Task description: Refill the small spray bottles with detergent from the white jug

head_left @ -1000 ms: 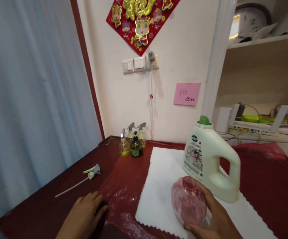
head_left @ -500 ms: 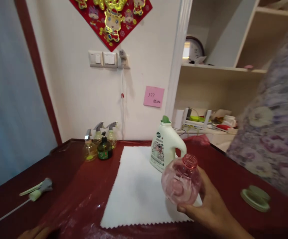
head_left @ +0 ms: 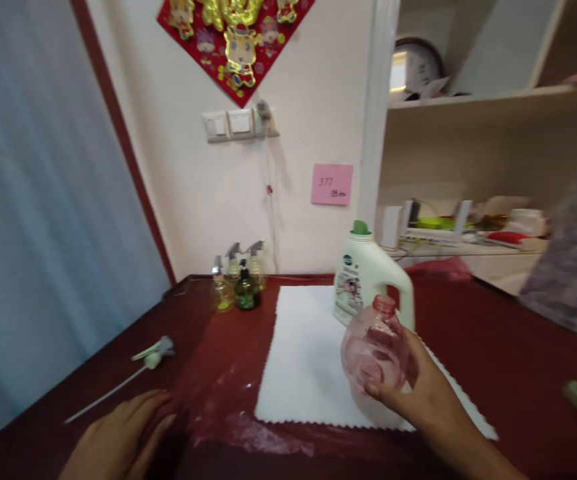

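Now gripping a pink ribbed bottle (head_left: 373,347), uncapped and mouth up, in the curled fingers of the right hand (head_left: 421,380), just over the right part of a white zigzag-edged cloth (head_left: 308,360); resting the left hand (head_left: 118,437), open and empty, on red plastic sheeting (head_left: 218,400) left of the cloth, near a loose trigger-sprayer head (head_left: 153,353) and its dip tube (head_left: 103,397).

And there was the bottle (head_left: 373,347), glossy see-through pink plastic! The jug (head_left: 363,280) showed smooth, matt plastic, the cloth (head_left: 308,360) rough and matt, the sheet (head_left: 218,393) shiny, crinkled plastic!
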Available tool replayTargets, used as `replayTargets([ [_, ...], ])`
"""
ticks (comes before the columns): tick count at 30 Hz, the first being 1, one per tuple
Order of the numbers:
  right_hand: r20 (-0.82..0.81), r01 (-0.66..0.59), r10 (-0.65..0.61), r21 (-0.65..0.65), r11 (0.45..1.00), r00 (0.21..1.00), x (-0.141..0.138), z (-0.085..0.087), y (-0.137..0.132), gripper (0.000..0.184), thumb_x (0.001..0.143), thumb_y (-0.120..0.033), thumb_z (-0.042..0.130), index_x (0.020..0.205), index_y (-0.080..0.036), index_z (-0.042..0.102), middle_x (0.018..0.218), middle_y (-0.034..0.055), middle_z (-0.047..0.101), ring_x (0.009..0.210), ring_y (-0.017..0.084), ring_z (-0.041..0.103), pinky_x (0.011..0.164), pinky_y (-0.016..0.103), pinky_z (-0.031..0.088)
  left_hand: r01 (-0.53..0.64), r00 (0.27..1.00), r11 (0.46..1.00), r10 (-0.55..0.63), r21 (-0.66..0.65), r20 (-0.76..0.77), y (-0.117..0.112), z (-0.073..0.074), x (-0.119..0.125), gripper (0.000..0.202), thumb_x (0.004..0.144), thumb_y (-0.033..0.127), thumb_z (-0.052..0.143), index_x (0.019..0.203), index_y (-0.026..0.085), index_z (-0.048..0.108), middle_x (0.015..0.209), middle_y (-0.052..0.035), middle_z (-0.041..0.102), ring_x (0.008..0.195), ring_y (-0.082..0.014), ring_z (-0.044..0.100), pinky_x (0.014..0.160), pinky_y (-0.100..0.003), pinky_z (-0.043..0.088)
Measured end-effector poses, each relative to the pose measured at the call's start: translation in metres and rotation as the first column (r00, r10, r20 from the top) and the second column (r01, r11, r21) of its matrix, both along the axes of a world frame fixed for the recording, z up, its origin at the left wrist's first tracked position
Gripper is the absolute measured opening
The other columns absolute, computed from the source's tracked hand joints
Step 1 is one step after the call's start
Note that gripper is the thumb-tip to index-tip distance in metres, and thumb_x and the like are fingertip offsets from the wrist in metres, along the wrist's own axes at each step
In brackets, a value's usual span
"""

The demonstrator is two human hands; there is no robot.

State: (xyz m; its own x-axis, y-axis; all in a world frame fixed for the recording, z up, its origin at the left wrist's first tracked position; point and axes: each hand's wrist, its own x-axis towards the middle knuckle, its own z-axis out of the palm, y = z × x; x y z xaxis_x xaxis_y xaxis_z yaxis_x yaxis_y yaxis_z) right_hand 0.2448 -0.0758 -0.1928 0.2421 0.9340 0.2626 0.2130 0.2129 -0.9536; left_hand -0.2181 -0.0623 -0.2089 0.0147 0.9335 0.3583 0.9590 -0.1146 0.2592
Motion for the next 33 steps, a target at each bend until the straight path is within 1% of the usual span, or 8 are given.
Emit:
replayTargets([
  [3,-0.03,-0.008,0.008,0.021,1.0,1.0,-0.026,-0.007,0.019,0.1,0.067,-0.053,0.083,0.149,-0.028,0.033,0.151,0.0148,0.05,0.137,0.034,0.051,0.112,0.051,0.045,-0.048,0.993,0.999,0.046,-0.017,-0.112,-0.013,0.033,-0.004,0.045,0.087,0.057,0.05,0.111,0.028,0.075,0.123,-0.0088,0.076,0.117,-0.034,0.067,0.106,-0.05,0.046],
  [6,0.001,-0.001,0.001,0.025,1.0,1.0,-0.046,-0.012,0.028,0.099,0.067,-0.053,0.081,0.149,-0.028,0.032,0.149,0.0147,0.051,0.136,0.035,0.051,0.115,0.055,0.039,-0.115,0.976,0.993,0.112,-0.006,-0.186,-0.008,0.052,-0.015,0.049,0.09,0.053,0.045,0.116,0.021,0.072,0.125,-0.0133,0.074,0.117,-0.0354,0.066,0.104,-0.051,0.046],
  [9,0.068,0.03,-0.033,0.038,0.999,0.997,-0.053,-0.016,0.029,0.095,0.069,-0.052,0.078,0.148,-0.027,0.033,0.146,0.0148,0.054,0.134,0.035,0.053,0.115,0.055,0.04,-0.138,0.968,0.988,0.12,-0.066,-0.22,0.013,0.051,-0.032,0.051,0.093,0.048,0.042,0.124,0.017,0.067,0.128,-0.0157,0.071,0.118,-0.0349,0.065,0.103,-0.047,0.046],
  [15,0.237,0.009,-0.031,0.093,0.996,0.971,-0.04,-0.032,0.029,0.086,0.071,-0.046,0.075,0.146,-0.028,0.037,0.147,0.0122,0.053,0.135,0.033,0.053,0.117,0.055,0.038,-0.155,0.972,0.974,0.121,-0.164,-0.2,0.065,0.025,-0.047,0.056,0.089,0.046,0.047,0.135,0.016,0.057,0.136,-0.0162,0.065,0.127,-0.0314,0.06,0.105,-0.039,0.045],
  [20,0.202,-0.016,-0.007,0.111,0.994,0.979,-0.036,-0.044,0.034,0.087,0.072,-0.044,0.073,0.148,-0.026,0.034,0.147,0.0138,0.053,0.136,0.034,0.052,0.117,0.056,0.038,-0.164,0.971,0.971,0.129,-0.173,-0.199,0.08,0.019,-0.039,0.041,0.088,0.042,0.048,0.117,0.015,0.061,0.115,-0.0183,0.073,0.109,-0.034,0.068,0.093,-0.041,0.049],
  [26,0.168,-0.054,0.038,0.089,0.995,0.985,-0.038,-0.045,0.035,0.087,0.072,-0.039,0.073,0.149,-0.027,0.035,0.15,0.0121,0.049,0.139,0.035,0.047,0.115,0.054,0.038,-0.17,0.983,0.975,0.157,-0.143,-0.099,0.077,0.034,-0.03,0.021,0.083,0.036,0.051,0.096,0.022,0.06,0.091,-0.01,0.075,0.089,-0.0303,0.071,0.078,-0.036,0.049],
  [29,0.17,-0.09,0.071,0.105,0.99,0.983,-0.037,-0.045,0.036,0.089,0.071,-0.039,0.074,0.149,-0.026,0.034,0.149,0.0126,0.05,0.137,0.035,0.049,0.114,0.053,0.039,-0.126,0.991,0.987,0.13,-0.097,0.043,0.076,0.047,-0.02,0.034,0.084,0.046,0.05,0.104,0.021,0.06,0.089,-0.0081,0.074,0.085,-0.0296,0.07,0.078,-0.038,0.051],
  [33,0.181,-0.107,0.086,0.11,0.988,0.98,-0.038,-0.045,0.037,0.089,0.07,-0.035,0.074,0.149,-0.024,0.035,0.151,0.0126,0.048,0.139,0.033,0.048,0.115,0.052,0.039,-0.004,0.948,1.0,0.006,-0.006,0.319,0.068,0.07,0.017,0.052,0.092,0.056,0.041,0.125,0.017,0.053,0.108,-0.0094,0.074,0.102,-0.026,0.072,0.092,-0.037,0.055],
])
